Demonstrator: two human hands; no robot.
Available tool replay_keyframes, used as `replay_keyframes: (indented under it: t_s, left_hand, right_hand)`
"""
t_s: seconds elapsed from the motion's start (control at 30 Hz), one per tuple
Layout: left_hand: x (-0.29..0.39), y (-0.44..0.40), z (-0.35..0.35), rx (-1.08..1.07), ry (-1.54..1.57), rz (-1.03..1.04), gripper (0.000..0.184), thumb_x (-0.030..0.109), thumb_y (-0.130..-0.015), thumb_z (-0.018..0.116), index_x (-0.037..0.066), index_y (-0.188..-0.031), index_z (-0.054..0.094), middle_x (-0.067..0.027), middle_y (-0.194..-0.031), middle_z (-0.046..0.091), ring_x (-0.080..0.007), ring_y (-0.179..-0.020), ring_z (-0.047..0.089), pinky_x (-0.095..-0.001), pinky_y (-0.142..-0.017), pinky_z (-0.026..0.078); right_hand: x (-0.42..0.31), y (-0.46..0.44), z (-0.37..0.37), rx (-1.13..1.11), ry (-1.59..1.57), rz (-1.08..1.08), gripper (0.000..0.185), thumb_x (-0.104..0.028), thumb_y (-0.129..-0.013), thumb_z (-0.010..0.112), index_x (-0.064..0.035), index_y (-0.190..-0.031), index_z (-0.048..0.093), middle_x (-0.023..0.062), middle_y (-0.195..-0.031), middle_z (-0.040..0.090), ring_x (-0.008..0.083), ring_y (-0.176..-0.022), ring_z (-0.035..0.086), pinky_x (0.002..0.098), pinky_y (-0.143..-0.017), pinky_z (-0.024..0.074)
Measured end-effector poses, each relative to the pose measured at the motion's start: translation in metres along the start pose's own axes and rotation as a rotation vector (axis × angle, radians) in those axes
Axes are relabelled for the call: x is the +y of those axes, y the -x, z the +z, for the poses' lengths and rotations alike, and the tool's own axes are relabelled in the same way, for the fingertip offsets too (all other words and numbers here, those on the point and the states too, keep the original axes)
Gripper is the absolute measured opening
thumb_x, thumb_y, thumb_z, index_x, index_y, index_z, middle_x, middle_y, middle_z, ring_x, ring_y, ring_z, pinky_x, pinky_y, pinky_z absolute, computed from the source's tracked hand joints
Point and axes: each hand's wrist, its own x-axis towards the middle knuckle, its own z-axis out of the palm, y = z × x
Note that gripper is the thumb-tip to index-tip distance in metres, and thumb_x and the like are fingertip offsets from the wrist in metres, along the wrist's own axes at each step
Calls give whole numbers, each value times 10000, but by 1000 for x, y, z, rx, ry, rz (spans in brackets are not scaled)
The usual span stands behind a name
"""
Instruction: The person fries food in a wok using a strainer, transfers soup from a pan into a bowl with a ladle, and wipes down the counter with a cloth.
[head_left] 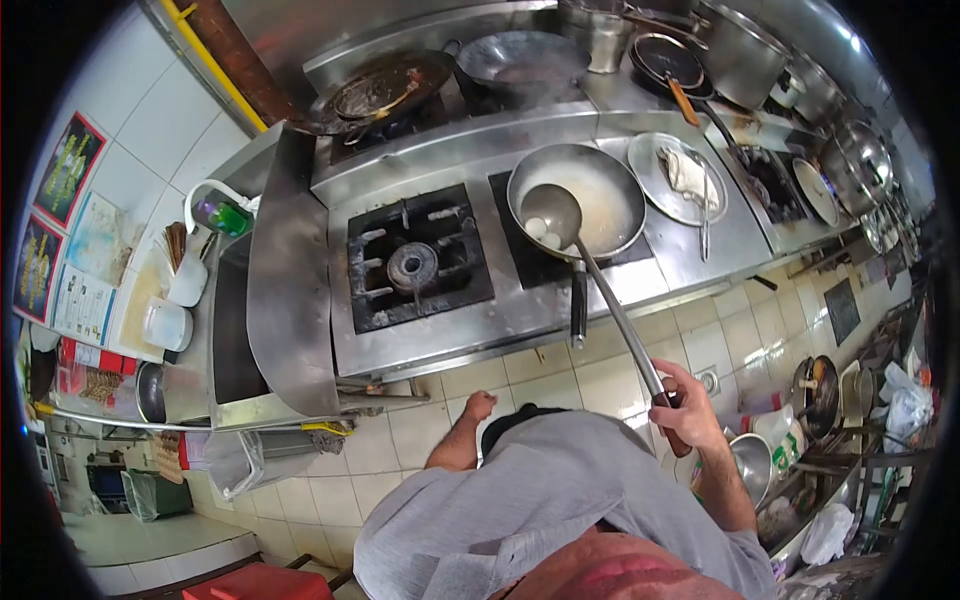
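Observation:
My right hand (pixel 690 408) is wrapped round the end of the long handle of a ladle (pixel 622 315). The ladle's round bowl lies inside a frying pan (pixel 638 228) on the stove, over a pale, whitish liquid (pixel 600 195). Small white round pieces (pixel 538 228) show in the bowl; I cannot tell what they are. The pan's dark handle (pixel 579 305) points toward me, untouched. Low at my side hangs my left hand (pixel 480 405), its fingers loosely curled with nothing visible in them.
Left of the pan is a bare gas burner (pixel 411 265). A round metal tray (pixel 680 200) with a folded cloth (pixel 688 175) and tongs stands at its right. Behind are two woks (pixel 525 60) and a large pot (pixel 742 55). A green bottle (pixel 225 215) stands far left.

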Motion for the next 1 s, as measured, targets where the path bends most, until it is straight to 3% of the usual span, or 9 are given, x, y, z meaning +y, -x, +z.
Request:
replay_keyframes:
  t_s: [0.27, 0.3, 0.37, 0.5, 0.67, 0.73, 0.83, 0.9, 1.0]
  left_hand:
    - [-15, -12, -12, -96, -132, 47, 366, 375, -780, 578, 27, -863, 655, -134, -625, 620, -229, -543, 599, -357, -576, 487]
    - [-19, -14, -12, -143, -130, -12, 381, 390, -777, 583, 28, -873, 652, -149, -681, 637, -275, -627, 617, -379, -639, 490]
    - [-36, -27, -9, -136, -241, 117, 395, 416, -778, 589, 27, -806, 654, -183, -741, 635, -334, -754, 612, -406, -721, 471]
    - [-19, -26, -13, -125, -237, 57, 381, 384, -778, 604, 16, -862, 648, -172, -810, 645, -307, -770, 621, -391, -720, 479]
    - [-12, -31, -11, -141, -194, 124, 381, 365, -771, 624, 1, -884, 635, -160, -836, 648, -284, -767, 623, -370, -721, 480]
    - [-7, -31, -7, -144, -216, 167, 375, 357, -769, 629, -4, -871, 633, -159, -824, 648, -276, -766, 622, -364, -721, 479]
    - [4, -18, 0, -167, -221, 176, 348, 331, -770, 631, -2, -870, 627, -141, -740, 636, -234, -657, 613, -353, -630, 487]
    - [21, 7, 7, -210, -140, 98, 313, 298, -777, 617, -4, -859, 614, -118, -651, 602, -187, -538, 572, -338, -505, 463]
    - [8, 12, 29, -339, -208, 149, 263, 241, -780, 599, -19, -780, 559, -81, -597, 544, -163, -480, 525, -314, -416, 409]
  right_hand:
    - [-18, -8, 23, 45, -176, 38, 647, 97, -649, 579, 29, -1264, 389, 52, -661, 528, 114, -461, 507, 251, -399, 406]
    - [-23, -8, 25, 55, -170, 63, 645, 89, -652, 579, 23, -1265, 391, 53, -661, 527, 113, -460, 504, 249, -399, 398]
    - [-21, -12, 27, 58, -224, 70, 624, 72, -657, 577, 18, -1254, 404, 57, -666, 525, 119, -455, 498, 247, -400, 395]
    - [-16, -15, 37, 67, -328, 50, 611, 54, -655, 574, 23, -1243, 408, 60, -676, 521, 127, -451, 490, 248, -386, 395]
    - [-3, -17, 41, 82, -536, 17, 601, 36, -638, 578, 4, -1220, 430, 82, -679, 522, 144, -421, 477, 254, -370, 388]
    - [4, -12, 39, 72, -764, -5, 586, 28, -644, 584, 1, -1210, 436, 99, -679, 531, 152, -407, 475, 259, -371, 379]
    - [11, 18, 33, 79, -930, -76, 575, 38, -656, 577, -8, -1211, 433, 111, -682, 541, 160, -395, 471, 265, -371, 359]
    - [17, 53, 23, 76, -1061, -120, 580, 55, -668, 563, -31, -1224, 423, 98, -671, 520, 161, -390, 466, 270, -370, 344]
    - [27, 131, 15, 143, -1151, -182, 595, 60, -674, 557, -56, -1238, 408, 79, -657, 484, 158, -387, 462, 271, -366, 336]
